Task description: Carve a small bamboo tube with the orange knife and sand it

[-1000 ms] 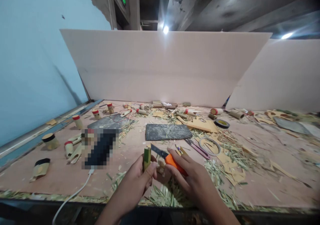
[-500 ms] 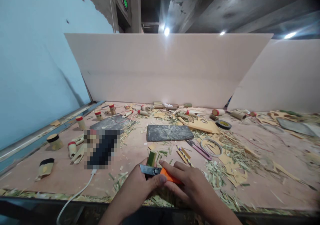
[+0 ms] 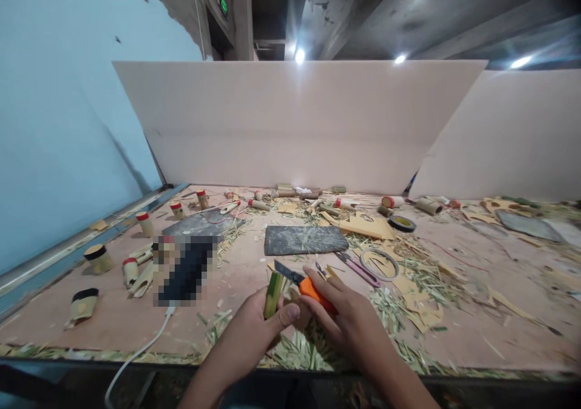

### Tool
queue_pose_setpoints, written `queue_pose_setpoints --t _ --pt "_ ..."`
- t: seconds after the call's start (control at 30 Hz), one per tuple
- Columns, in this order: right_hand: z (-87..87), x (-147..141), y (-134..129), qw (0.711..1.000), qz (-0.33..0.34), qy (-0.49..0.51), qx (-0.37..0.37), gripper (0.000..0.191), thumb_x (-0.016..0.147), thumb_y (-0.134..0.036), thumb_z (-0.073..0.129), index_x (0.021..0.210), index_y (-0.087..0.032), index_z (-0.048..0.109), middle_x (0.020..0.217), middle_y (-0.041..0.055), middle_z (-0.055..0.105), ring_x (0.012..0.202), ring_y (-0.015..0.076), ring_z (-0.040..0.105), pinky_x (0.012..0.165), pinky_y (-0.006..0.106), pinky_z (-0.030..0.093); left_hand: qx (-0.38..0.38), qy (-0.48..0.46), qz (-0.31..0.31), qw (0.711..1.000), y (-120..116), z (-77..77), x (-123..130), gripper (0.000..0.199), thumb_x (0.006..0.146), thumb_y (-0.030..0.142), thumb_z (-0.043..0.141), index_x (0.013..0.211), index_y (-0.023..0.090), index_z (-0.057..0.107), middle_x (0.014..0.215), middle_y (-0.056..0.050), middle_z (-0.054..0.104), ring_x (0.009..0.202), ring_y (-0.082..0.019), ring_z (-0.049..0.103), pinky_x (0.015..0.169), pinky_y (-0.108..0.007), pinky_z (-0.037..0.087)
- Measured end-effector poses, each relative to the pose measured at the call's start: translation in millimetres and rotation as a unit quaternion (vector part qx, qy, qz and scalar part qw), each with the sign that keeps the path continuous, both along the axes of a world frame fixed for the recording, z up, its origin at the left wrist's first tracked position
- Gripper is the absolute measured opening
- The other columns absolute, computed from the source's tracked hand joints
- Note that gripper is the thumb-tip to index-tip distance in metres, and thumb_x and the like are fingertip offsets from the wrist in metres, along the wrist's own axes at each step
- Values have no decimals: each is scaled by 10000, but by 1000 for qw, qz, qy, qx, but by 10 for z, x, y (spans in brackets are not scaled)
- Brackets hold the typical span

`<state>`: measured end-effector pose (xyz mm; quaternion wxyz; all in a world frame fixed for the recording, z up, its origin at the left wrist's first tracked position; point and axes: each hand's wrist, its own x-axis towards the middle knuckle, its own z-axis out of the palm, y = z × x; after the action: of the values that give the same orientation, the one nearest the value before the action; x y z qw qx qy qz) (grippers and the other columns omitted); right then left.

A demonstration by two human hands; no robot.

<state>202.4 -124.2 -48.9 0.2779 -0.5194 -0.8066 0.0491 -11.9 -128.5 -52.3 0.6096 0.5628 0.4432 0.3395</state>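
Note:
My left hand [image 3: 261, 327] is closed around a short piece of green bamboo [image 3: 273, 295], which stands up between thumb and fingers. In my right hand [image 3: 342, 315] is an orange utility knife [image 3: 316, 292], gripped by its handle. Its dark blade points up and left, with the tip close to the bamboo's top right edge; whether they touch I cannot tell. Green and pale shavings [image 3: 299, 350] lie under both hands along the table's front edge. Beyond the hands lies a flat grey stone slab [image 3: 306, 241].
To the right lie a purple-handled tool [image 3: 361, 270], a pale ring [image 3: 380, 264] and a roll of black tape [image 3: 402, 224]. Bamboo pieces with red or black ends, such as a black-ended one [image 3: 83, 306], stand on the left. A white cable [image 3: 140, 353] runs to a blurred dark device [image 3: 188, 273].
The knife has lifted away from over my left thumb, its blade now tilted upward. More of the bamboo shows, and my right hand has moved slightly right.

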Motion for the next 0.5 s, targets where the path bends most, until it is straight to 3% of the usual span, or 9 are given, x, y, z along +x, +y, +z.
queue_pose_setpoints --t 0.33,0.5 --pt "47 7 -53 999 18 -29 -9 490 1040 -339 519 1516 -225 526 1041 108 747 838 245 752 755 322 592 -38 -38 -7 999 1 11 -1 535 806 670 737 962 201 536 648 104 405 437 -50 256 411 -193 214" --pt "80 -27 -75 990 113 -73 -44 497 1030 -378 546 1514 -264 530 955 67 728 772 213 735 666 274 558 24 45 14 999 -4 32 -14 563 819 661 726 989 126 678 778 -6 606 651 -133 468 574 -229 360"
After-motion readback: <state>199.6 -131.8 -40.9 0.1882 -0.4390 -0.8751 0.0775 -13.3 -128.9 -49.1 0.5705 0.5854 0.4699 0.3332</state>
